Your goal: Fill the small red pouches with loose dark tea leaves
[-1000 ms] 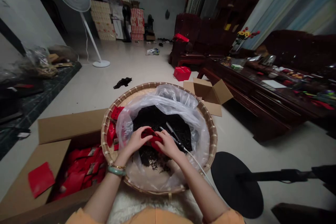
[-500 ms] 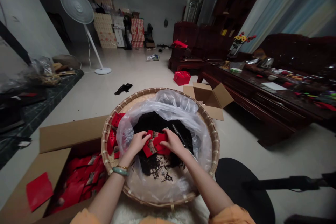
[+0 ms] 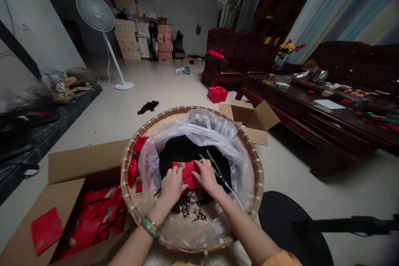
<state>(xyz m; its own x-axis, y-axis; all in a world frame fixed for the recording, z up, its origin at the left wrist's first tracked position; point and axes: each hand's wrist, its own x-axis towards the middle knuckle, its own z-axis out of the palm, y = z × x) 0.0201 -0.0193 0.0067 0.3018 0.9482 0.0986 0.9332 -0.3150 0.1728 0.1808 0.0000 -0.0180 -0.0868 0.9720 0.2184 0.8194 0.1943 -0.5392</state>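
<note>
Both hands hold a red foil packet [image 3: 187,174] flat above the loose tea, my left hand [image 3: 171,187] at its left end and my right hand [image 3: 206,176] at its right end. The dark tea leaves [image 3: 187,151] lie inside a clear plastic bag [image 3: 199,126], which lines a round woven bamboo tray [image 3: 187,115]. Just beyond my right hand rests a metal hand sealer [image 3: 216,170] with a white cable. Several red packets [image 3: 134,168] sit inside the tray's left rim.
Left of the tray, an open cardboard box [image 3: 84,160] holds several red packets [image 3: 99,212]. A round black stand base [image 3: 289,230] sits at lower right. Beyond the tray are a smaller open carton [image 3: 249,116], a red box [image 3: 217,94], and a cluttered wooden table [image 3: 311,112].
The red packet has turned flatter and lies more crosswise. My left hand has moved down and away from my right hand. The camera view has shifted slightly.
</note>
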